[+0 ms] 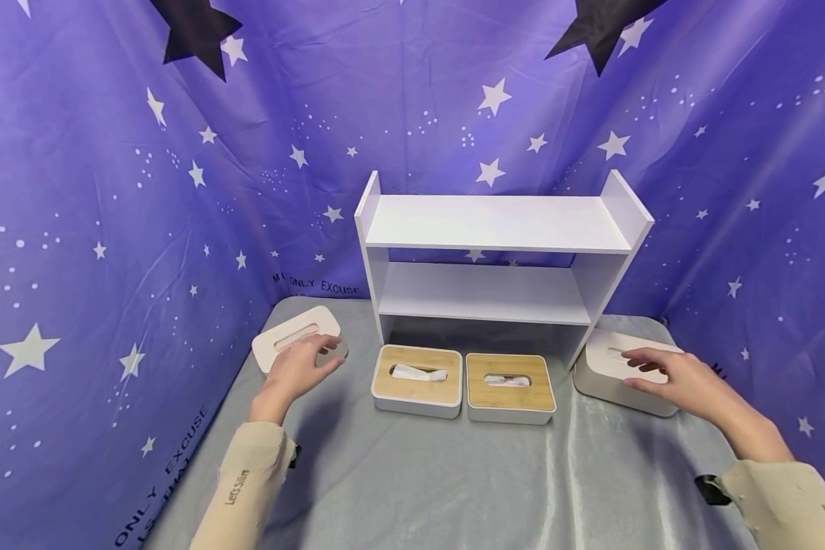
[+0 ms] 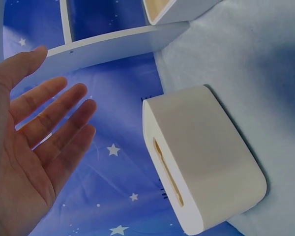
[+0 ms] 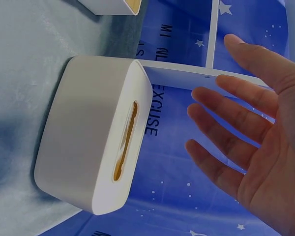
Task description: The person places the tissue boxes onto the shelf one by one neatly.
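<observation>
Fingers loosely spread, the left hand [image 1: 299, 370] and right hand [image 1: 687, 383] grip nothing yet; the rounded white tissue box [image 2: 201, 152] and its white twin [image 3: 81, 132] sit, apparently unlifted, near the back corners of the grey cloth-covered worktop [image 1: 412, 481].

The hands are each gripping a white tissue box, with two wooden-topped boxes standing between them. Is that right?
Not quite: neither is gripping. The wrist views show the left hand and right hand apart from the white tissue boxes. Two wooden-topped boxes do stand between the hands.
</observation>
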